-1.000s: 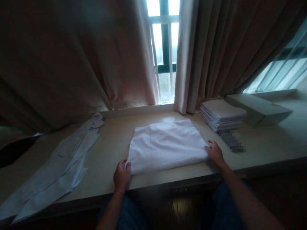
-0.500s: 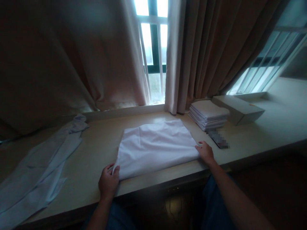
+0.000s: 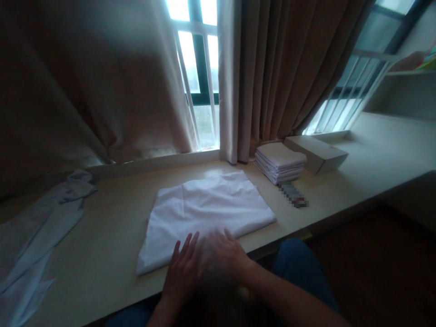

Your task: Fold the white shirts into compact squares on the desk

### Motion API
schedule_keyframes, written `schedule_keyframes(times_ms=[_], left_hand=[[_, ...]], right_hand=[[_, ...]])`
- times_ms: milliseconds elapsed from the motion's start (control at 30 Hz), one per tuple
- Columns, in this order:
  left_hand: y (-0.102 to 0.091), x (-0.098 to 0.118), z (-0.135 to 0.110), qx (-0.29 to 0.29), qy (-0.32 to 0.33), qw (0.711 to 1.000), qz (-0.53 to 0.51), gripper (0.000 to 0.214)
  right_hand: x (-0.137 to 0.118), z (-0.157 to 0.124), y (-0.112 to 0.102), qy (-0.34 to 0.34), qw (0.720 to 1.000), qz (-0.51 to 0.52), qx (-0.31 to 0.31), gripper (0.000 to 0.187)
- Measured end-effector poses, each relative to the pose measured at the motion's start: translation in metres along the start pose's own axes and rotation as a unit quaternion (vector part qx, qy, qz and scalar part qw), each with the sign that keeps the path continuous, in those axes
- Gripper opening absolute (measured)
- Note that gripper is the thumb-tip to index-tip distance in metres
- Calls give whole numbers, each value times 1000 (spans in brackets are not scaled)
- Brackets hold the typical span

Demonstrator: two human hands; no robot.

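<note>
A folded white cloth [image 3: 204, 211] lies flat on the pale table [image 3: 112, 240] in front of me. My left hand [image 3: 182, 270] rests on its near edge with fingers stretched out flat. My right hand [image 3: 223, 254] lies beside it on the same near edge, smeared by motion, fingers apparently spread flat too. Neither hand holds anything.
A stack of folded white cloths [image 3: 279, 162] and a flat box [image 3: 316, 152] stand at the back right, with a small blurred object [image 3: 293, 194] in front of the stack. A loose pale garment [image 3: 37, 227] lies at the left. Curtains [image 3: 272, 72] hang behind.
Both hands left the cloth's two near corners and came together at the middle of its near edge, now flat on it. The view swung to the right.
</note>
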State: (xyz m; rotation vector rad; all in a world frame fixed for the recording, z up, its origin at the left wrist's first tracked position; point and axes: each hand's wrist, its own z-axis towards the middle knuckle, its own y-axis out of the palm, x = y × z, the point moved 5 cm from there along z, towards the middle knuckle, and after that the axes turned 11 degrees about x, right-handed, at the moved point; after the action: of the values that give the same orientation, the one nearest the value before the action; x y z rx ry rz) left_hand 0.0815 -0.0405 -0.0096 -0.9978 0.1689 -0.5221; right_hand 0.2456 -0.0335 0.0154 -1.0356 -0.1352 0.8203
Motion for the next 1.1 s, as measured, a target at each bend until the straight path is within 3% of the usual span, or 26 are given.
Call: schedule_keyframes(times_ms=[67,167,333,467,600,733,833,900,1100], left_hand=[[6,2,0,-11,20,1000,6,60],[8,-4,0,-21,30,999,22,64],[7,-4,3,-17,36,998,55,66],[9,-5,3,-20,34,997,63,65],[13,-9,1,-16,33,998,56,65],[15,-11,2,-15,29,999,43,65],[9,-6,3,-14,20,999,38,62],[3,0,0,-18,13,999,34,59],[-13,8,-21,-20,-59,998,-5,53]], right_hand=[[-14,-6,9,-3,1000,4,-30,51],[-3,-18,3,44,997,-23,-62,59],[61,-52,-27,161,974,-115,-110,84],[119,-85,-55,278,931,-210,-108,89],[142,-103,-63,307,912,-253,-104,91],[140,-101,-61,288,914,-274,-80,88],[140,-93,-70,277,917,-282,-54,74],[146,-87,-79,282,919,-271,-37,60],[173,-69,-91,328,900,-284,37,44]])
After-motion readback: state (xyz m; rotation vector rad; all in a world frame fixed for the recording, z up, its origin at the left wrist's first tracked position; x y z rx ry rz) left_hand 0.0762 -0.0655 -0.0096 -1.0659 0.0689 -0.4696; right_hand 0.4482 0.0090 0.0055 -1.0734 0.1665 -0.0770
